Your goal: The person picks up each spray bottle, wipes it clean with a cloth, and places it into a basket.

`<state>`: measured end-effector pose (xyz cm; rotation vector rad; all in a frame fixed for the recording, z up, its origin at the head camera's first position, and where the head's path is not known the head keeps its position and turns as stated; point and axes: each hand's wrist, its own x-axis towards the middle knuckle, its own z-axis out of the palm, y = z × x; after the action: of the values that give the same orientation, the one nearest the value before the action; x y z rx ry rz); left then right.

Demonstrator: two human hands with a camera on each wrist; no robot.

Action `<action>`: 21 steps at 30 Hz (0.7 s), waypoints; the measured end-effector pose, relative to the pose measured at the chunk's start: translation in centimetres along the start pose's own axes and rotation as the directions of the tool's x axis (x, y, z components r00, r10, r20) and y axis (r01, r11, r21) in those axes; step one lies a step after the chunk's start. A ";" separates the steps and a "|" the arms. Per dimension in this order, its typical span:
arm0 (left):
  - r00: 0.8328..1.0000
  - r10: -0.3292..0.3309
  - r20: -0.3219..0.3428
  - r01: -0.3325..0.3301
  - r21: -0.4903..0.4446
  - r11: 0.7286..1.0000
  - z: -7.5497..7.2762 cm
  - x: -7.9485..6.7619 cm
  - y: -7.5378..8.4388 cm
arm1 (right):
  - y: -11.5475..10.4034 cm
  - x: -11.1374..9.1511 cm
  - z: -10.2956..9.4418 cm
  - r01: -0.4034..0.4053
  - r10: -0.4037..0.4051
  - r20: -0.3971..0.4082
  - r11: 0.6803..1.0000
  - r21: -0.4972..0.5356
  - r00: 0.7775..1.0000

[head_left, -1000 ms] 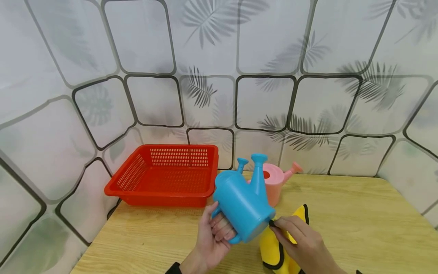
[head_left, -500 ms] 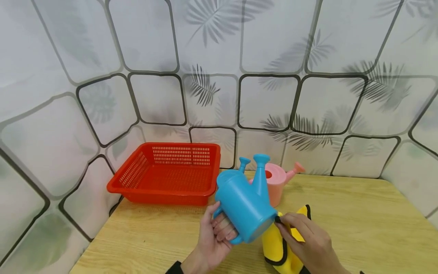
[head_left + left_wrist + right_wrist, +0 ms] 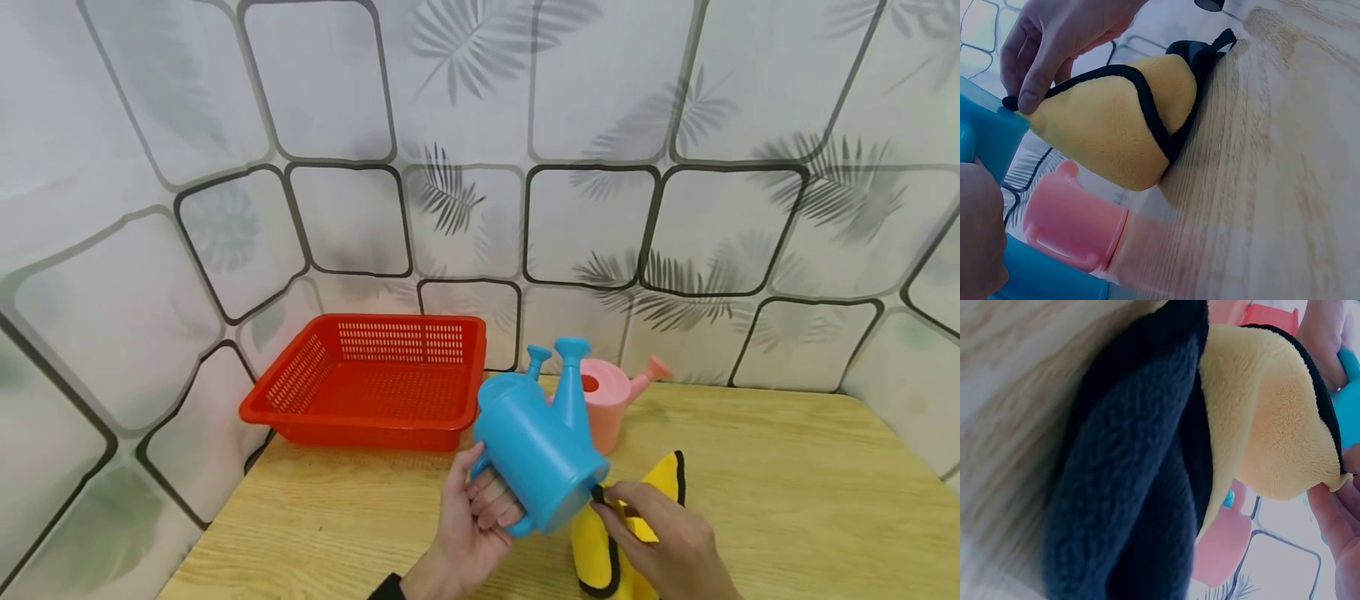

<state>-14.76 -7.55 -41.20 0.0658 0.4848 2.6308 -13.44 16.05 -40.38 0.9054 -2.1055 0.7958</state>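
In the head view my left hand (image 3: 480,521) grips the handle of a blue watering can (image 3: 540,450), which is tilted above the table with its base toward the lower right. My right hand (image 3: 667,537) pinches a corner of a yellow cloth (image 3: 592,550) with black edging, at the can's base. In the left wrist view the cloth (image 3: 1104,125) hangs from the pinched corner down to the table, that corner against the blue can (image 3: 982,125). The right wrist view shows the cloth's dark side (image 3: 1129,462) close up. My left palm is partly hidden by the can.
A pink watering can (image 3: 607,417) stands behind the held can. A small blue sprinkler head (image 3: 537,358) shows beside it, and another blue body (image 3: 1047,275) is in the left wrist view. A red plastic basket (image 3: 367,433) sits at the back left of the wooden table (image 3: 787,483).
The pinched cloth corner has shifted slightly right, then back left and down along the can's base. My left hand keeps its grip on the can. The head view has swung slightly left.
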 end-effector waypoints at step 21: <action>1.000 0.011 -0.009 -0.012 -0.042 0.999 0.4 0.2 0.0 | -2.8 -0.2 2.6 0.160 -0.159 -0.028 0.987 0.033 0.987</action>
<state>-14.86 -7.35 -40.82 0.0438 0.4333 2.6524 -12.07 12.58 -41.33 1.0631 -1.9742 0.7590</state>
